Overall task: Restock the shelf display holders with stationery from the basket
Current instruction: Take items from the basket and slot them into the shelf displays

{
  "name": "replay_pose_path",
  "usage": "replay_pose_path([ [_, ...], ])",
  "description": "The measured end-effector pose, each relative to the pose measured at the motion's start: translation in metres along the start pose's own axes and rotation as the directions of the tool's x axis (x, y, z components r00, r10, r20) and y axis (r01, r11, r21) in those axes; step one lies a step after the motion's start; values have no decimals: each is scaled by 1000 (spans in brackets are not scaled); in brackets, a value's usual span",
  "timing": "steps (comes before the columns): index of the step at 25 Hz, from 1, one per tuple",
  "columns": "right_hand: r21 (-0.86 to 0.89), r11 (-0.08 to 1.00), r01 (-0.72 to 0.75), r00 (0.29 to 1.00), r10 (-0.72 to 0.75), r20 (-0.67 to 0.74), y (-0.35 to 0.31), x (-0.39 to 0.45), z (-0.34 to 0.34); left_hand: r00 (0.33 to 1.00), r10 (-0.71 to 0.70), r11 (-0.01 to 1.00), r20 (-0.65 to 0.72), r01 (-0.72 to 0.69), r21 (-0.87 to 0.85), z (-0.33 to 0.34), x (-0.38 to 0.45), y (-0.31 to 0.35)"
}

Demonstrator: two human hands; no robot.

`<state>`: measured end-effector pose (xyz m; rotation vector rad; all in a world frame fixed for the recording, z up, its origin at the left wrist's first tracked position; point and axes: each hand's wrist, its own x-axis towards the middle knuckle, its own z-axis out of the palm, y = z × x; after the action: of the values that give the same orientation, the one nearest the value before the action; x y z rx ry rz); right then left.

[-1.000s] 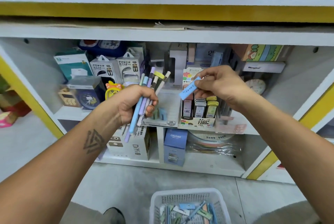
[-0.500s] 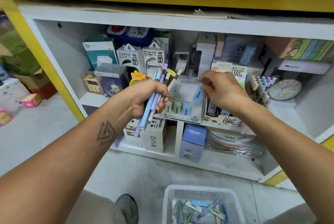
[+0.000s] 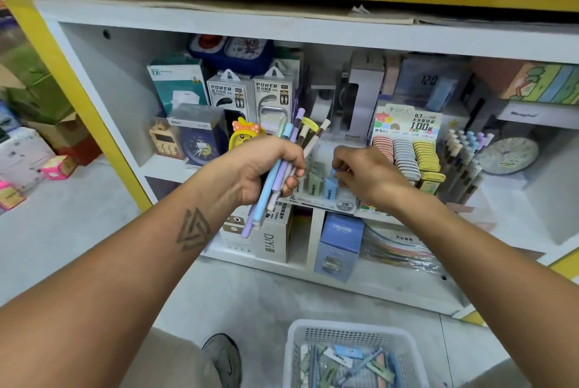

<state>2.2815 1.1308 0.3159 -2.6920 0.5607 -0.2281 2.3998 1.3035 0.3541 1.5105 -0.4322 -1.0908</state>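
The left hand (image 3: 266, 168) gripped a bundle of pastel pens (image 3: 282, 174) upright. The right hand (image 3: 366, 177) pinched a small light-blue lead case (image 3: 332, 173) over the clear display holder (image 3: 326, 196) on the white shelf (image 3: 169, 168). The white plastic basket (image 3: 354, 331) of stationery sat on the floor below.

Pastel pens (image 3: 283, 168) bunched upright, blue case (image 3: 330, 188) in holder (image 3: 326, 202)
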Motion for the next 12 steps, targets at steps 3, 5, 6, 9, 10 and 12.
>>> replay_pose_path([
  [3, -100, 995, -13, 998, 19, 61, -3, 1, 1, 1000, -4, 1000, 19, 4, -7, 1, -1, 0],
  [5, 143, 987, -74, 997, 79, -23, -8, 1, -8, 999, -11, 1000, 41, 12, -8, 3, -1, 0],
  [6, 408, 905, -116, 989, 145, -40, -10, 1, -15, 999, -14, 1000, 53, 14, -7, 5, -1, 0],
  [9, 921, 371, -117, 978, 203, 43, -18, -6, -40, 996, -23, 1000, 92, 22, 5, 16, 1, 0],
  [10, 932, 348, -106, 978, 206, 34, -18, -9, -45, 994, -28, 1000, 109, 27, 11, 21, 1, 0],
  [12, 921, 374, -108, 968, 252, 11, -16, -16, -49, 986, -43, 999, 159, 41, 16, 33, 3, -1],
])
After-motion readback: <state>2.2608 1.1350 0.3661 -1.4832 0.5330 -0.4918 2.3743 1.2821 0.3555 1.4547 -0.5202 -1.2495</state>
